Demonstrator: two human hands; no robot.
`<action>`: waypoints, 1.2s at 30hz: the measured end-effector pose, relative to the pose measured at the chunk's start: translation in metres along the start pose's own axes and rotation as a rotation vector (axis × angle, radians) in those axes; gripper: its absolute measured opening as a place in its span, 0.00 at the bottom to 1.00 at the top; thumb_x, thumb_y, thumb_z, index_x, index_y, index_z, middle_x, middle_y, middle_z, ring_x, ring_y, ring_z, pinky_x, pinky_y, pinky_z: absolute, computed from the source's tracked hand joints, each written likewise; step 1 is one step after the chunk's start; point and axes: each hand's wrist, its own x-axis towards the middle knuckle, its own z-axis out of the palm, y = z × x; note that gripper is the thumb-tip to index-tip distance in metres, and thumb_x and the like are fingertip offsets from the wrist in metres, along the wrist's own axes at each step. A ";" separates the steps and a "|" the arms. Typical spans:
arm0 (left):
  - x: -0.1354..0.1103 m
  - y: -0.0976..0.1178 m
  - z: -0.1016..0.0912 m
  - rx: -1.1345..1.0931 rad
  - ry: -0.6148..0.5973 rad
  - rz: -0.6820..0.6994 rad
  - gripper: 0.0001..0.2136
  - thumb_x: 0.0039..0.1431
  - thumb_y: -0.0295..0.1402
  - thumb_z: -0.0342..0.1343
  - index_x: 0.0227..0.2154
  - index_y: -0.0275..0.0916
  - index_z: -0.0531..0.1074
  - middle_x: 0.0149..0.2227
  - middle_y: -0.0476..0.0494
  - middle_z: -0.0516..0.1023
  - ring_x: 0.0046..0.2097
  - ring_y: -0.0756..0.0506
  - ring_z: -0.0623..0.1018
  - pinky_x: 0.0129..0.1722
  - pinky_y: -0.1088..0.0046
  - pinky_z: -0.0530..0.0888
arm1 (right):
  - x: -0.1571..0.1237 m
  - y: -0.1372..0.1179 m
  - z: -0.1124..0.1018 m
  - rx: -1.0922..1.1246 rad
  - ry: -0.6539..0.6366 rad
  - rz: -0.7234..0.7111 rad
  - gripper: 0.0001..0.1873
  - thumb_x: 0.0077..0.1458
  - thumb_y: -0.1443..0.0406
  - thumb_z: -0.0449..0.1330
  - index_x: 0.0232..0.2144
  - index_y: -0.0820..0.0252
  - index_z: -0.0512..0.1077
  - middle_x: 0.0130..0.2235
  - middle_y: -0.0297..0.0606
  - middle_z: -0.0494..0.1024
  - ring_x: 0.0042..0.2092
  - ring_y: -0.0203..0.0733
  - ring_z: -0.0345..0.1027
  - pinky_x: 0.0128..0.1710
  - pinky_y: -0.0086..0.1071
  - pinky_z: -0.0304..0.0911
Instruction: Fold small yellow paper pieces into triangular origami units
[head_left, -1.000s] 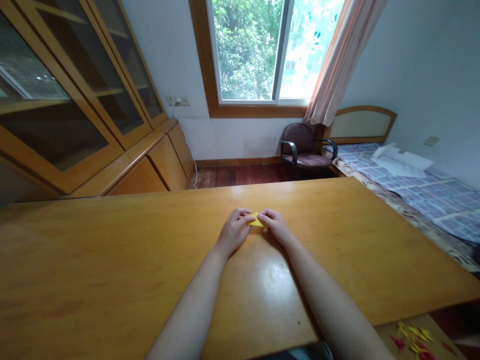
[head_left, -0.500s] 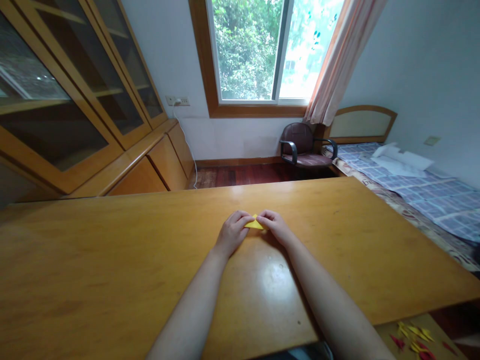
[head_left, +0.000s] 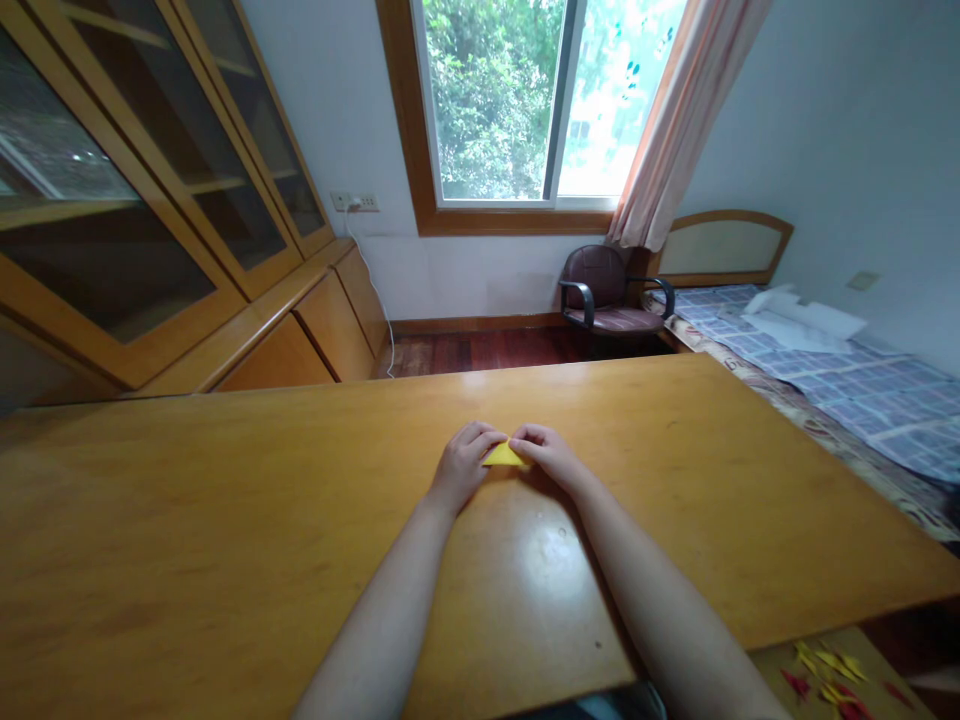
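A small folded piece of yellow paper [head_left: 505, 456], roughly triangular, is held between my two hands over the middle of the wooden table [head_left: 225, 540]. My left hand [head_left: 466, 462] grips its left side, fingers curled and partly covering it. On the other side, my right hand [head_left: 546, 452] pinches the paper near its top and right edge. Both hands are low, close to the tabletop. The fingertips hide parts of the paper's outline.
At the lower right, below the table edge, several yellow and red folded paper pieces [head_left: 832, 672] lie on a brown surface. A glass-fronted cabinet [head_left: 240, 300] stands at left. Beyond the table are an armchair [head_left: 611, 290] and a bed [head_left: 847, 370].
The yellow paper has shifted slightly toward me and shows a flatter lower edge. My right fingertips have moved a little left along its top; the left hand is nearly still.
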 end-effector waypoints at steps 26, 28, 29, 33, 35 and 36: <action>0.004 -0.008 0.002 -0.421 -0.099 -0.494 0.07 0.56 0.34 0.59 0.34 0.36 0.77 0.33 0.44 0.80 0.36 0.46 0.77 0.37 0.72 0.73 | 0.004 0.009 0.003 -0.018 0.129 -0.052 0.15 0.48 0.56 0.65 0.31 0.62 0.77 0.28 0.35 0.76 0.29 0.37 0.66 0.32 0.31 0.59; 0.005 -0.007 0.001 -0.415 -0.123 -0.482 0.06 0.56 0.34 0.59 0.32 0.37 0.77 0.34 0.44 0.80 0.37 0.46 0.78 0.40 0.71 0.73 | 0.004 0.009 0.000 0.031 0.151 -0.002 0.15 0.47 0.56 0.66 0.30 0.63 0.77 0.27 0.35 0.76 0.28 0.37 0.65 0.31 0.31 0.59; 0.006 -0.006 0.000 -0.412 -0.133 -0.466 0.06 0.56 0.34 0.59 0.32 0.37 0.78 0.35 0.44 0.81 0.38 0.46 0.78 0.42 0.71 0.73 | 0.004 0.010 -0.001 0.042 0.166 0.007 0.14 0.47 0.56 0.66 0.29 0.63 0.77 0.27 0.35 0.76 0.28 0.37 0.65 0.31 0.31 0.59; 0.007 -0.003 -0.002 -0.377 -0.173 -0.440 0.06 0.56 0.33 0.58 0.33 0.39 0.79 0.35 0.46 0.81 0.39 0.46 0.79 0.42 0.71 0.72 | 0.004 0.009 -0.005 0.066 0.215 0.007 0.13 0.47 0.57 0.66 0.26 0.63 0.77 0.26 0.34 0.76 0.28 0.36 0.65 0.31 0.30 0.58; 0.007 -0.002 -0.003 -0.363 -0.178 -0.433 0.06 0.57 0.33 0.58 0.33 0.40 0.79 0.35 0.46 0.81 0.39 0.46 0.79 0.42 0.71 0.72 | 0.005 0.009 -0.005 0.066 0.215 0.008 0.13 0.46 0.57 0.66 0.26 0.63 0.77 0.26 0.34 0.76 0.28 0.36 0.65 0.31 0.30 0.57; 0.007 -0.002 -0.003 -0.362 -0.178 -0.427 0.06 0.57 0.33 0.58 0.33 0.40 0.79 0.36 0.46 0.81 0.39 0.46 0.79 0.42 0.71 0.72 | 0.005 0.010 -0.005 0.063 0.210 0.009 0.13 0.46 0.57 0.66 0.26 0.63 0.77 0.26 0.34 0.76 0.28 0.36 0.65 0.31 0.30 0.57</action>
